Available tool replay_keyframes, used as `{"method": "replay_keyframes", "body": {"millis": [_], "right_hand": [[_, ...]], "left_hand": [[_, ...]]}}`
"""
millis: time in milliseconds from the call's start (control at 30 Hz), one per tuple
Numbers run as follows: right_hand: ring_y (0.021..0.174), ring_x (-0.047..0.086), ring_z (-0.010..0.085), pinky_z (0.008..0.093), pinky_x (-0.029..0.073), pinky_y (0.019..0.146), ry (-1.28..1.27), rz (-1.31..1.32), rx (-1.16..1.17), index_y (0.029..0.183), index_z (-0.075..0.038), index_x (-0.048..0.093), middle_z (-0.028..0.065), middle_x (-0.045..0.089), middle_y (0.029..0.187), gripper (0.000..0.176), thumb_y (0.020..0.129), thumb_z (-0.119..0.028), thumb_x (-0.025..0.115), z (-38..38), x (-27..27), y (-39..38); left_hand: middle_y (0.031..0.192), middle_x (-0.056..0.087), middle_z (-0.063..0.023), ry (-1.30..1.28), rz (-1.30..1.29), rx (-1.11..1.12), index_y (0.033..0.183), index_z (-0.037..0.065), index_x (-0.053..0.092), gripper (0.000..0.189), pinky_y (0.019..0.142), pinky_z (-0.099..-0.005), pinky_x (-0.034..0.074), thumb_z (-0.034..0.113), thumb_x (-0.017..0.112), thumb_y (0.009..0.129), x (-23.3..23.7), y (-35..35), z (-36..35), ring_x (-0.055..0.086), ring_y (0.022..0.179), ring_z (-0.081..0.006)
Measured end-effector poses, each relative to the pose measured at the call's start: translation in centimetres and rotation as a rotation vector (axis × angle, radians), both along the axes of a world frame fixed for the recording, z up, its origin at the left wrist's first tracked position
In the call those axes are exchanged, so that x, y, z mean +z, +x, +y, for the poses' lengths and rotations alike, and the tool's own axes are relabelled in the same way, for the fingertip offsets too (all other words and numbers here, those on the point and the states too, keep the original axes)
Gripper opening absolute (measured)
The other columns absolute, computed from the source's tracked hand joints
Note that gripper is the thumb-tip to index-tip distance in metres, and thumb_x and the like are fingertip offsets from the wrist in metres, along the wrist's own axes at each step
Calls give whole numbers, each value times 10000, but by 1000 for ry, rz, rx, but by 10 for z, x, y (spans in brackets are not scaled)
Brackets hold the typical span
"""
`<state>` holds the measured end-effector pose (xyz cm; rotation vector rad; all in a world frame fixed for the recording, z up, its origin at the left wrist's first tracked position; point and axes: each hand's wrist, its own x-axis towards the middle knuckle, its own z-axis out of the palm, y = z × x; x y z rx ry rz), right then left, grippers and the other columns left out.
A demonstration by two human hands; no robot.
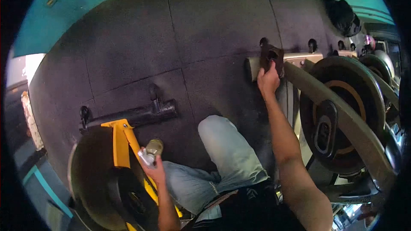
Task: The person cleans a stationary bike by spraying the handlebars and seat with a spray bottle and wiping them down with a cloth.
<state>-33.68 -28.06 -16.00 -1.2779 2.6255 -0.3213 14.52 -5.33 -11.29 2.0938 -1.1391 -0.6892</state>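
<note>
In my left hand (156, 172), low and left of my knees, is a small bottle (154, 147) with a yellowish end and a pale, shiny part by my fingers. My fingers are closed around it, beside the yellow frame (122, 145) of an exercise bike. Stretched forward to the right, my right hand (269, 80) grips a dark brown cloth (274, 55). That cloth lies over the end of the beige floor bar (252, 68) of another exercise bike, close to a small black wheel (263, 41).
Close on my right stands the beige bike with its large flywheel (372, 85) and long frame beam (342, 111). The yellow bike's black floor bar (141, 113) and dark flywheel (92, 162) are on my left. A black bundle (342, 15) lies at the far right on the dark tiled floor (205, 21).
</note>
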Motion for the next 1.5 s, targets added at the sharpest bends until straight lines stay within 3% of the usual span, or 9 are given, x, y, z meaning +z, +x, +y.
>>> {"method": "replay_keyframes", "body": {"millis": [200,467,733,900,1067,1100,1333,1400,1500], "right_hand": [[1026,616,452,505,512,862,-27,81,5,1338,45,503,256,616,1115,580,850,-203,691,4,-7,7],[1107,575,471,505,482,927,180,-106,10,1341,62,449,267,569,1156,550,877,-140,665,-3,0,10],[1022,606,493,522,501,886,118,-92,88,1319,58,479,288,593,1112,539,894,-215,665,-6,-7,-3],[1139,596,471,498,463,988,105,-282,170,1319,56,517,284,653,1185,505,924,-243,613,-1,-21,-33],[1071,615,245,388,478,934,-205,-935,-6,1311,38,579,123,665,1193,484,932,-254,649,24,72,48],[1141,603,297,404,443,998,-266,-1098,27,1314,79,546,204,642,1249,528,925,-258,663,37,102,66],[987,658,237,377,497,879,-442,-957,487,1198,52,612,171,709,1025,439,933,-295,655,124,313,111],[968,669,255,392,501,858,-479,-930,503,1187,46,612,179,708,997,416,933,-280,655,143,371,99],[894,662,411,437,504,783,-574,-702,606,1092,44,613,248,678,913,333,903,-225,669,187,468,86]], "left_hand": [[1441,536,-202,258,113,-7,1417,-75,463,562,1121,-383,358,135,668,938,18,15,-16,507,1337,-292],[1206,620,-111,391,107,-153,1394,-45,510,488,969,-311,432,83,647,944,168,-27,-99,579,1099,-188],[1212,676,-116,234,244,-69,1229,-15,621,345,851,-278,504,-28,598,885,221,-32,-100,650,1020,-167],[976,715,-137,-251,161,-235,1011,-27,687,137,867,-346,542,15,623,897,232,-41,-91,699,953,-224],[933,694,-155,-512,27,-301,984,-46,665,222,837,-408,560,154,598,915,261,-30,-38,698,906,-289],[941,686,-157,-568,33,-267,999,-47,650,220,850,-410,554,147,579,921,264,-28,-21,691,910,-293],[1115,640,-143,-787,248,-30,1358,-94,475,407,977,-412,487,135,502,1022,282,-30,98,634,1022,-248],[1189,599,-144,-752,231,144,1343,-64,503,382,969,-410,500,108,537,1004,293,-47,108,614,1038,-233],[1020,549,-95,-754,442,-8,1227,-40,565,321,973,-395,518,108,585,944,336,-64,95,567,945,-182]]}}
